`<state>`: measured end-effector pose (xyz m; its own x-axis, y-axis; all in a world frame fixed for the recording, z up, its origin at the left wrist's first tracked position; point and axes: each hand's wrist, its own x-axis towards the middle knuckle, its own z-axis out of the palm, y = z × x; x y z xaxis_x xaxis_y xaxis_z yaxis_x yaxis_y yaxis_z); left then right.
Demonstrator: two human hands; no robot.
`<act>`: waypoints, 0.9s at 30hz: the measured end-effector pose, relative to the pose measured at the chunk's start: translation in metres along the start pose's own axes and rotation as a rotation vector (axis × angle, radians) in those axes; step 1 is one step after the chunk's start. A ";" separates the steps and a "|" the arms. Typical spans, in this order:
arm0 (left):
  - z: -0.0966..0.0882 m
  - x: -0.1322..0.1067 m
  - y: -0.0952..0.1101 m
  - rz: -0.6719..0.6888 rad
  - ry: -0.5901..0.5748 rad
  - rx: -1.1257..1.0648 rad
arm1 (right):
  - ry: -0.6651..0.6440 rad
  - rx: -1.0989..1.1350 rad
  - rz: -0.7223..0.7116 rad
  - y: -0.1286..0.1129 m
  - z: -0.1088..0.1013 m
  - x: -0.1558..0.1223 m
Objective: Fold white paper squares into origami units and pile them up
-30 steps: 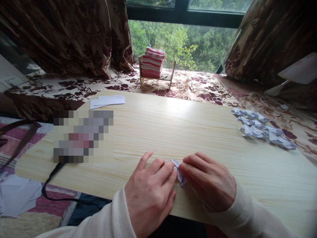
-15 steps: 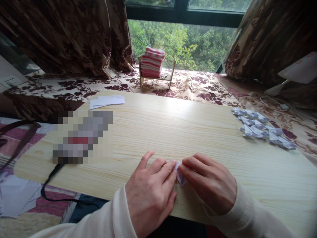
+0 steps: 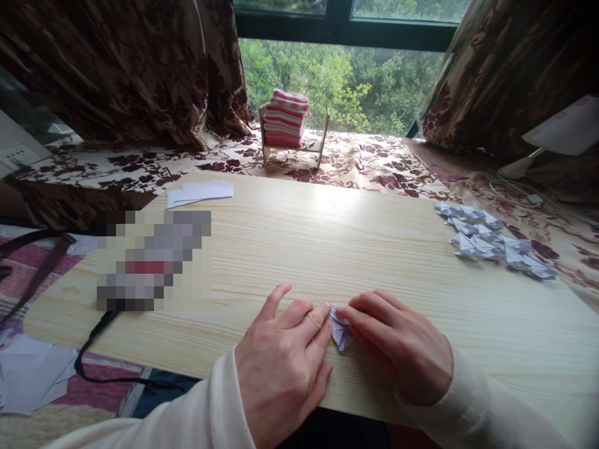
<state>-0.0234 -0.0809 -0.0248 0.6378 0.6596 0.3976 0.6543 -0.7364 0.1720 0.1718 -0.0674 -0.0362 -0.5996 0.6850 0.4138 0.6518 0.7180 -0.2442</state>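
Both hands pinned on the paper (image 3: pixel 339 325) at near table (image 3: pixel 374 249) edge. Left hand (image 3: pixel 285 368) fingers press its left side, right hand (image 3: pixel 402 352) fingertips pinch the right. Paper mostly hidden under fingers, fold shape unclear. Folded pile (image 3: pixel 496 240) far right of right hand. Blurred patch left of left hand, unreadable.

One left hand (image 3: pixel 285 365), one right hand (image 3: pixel 405 352), one folded paper piece (image 3: pixel 339 328) at six o'clock, perhaps ten heaped paper pieces (image 3: pixel 496 240) at two o'clock, two white sheets (image 3: pixel 201 192) at eleven.

Paper (image 3: pixel 339 328) between left hand (image 3: pixel 283 362), right hand (image 3: pixel 403 352)
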 end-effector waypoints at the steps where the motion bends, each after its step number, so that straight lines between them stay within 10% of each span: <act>1: 0.000 0.000 0.000 -0.001 0.003 -0.002 | -0.009 0.007 -0.006 0.000 0.000 0.001; 11: -0.001 0.003 -0.003 0.013 0.008 -0.019 | -0.078 -0.235 -0.151 -0.009 -0.002 0.001; 27: 0.000 -0.001 -0.011 0.038 0.030 -0.061 | -0.090 -0.118 0.020 -0.023 0.000 -0.017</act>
<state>-0.0309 -0.0737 -0.0273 0.6488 0.6264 0.4320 0.6029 -0.7696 0.2104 0.1673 -0.0958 -0.0375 -0.6212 0.7114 0.3286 0.7110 0.6880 -0.1452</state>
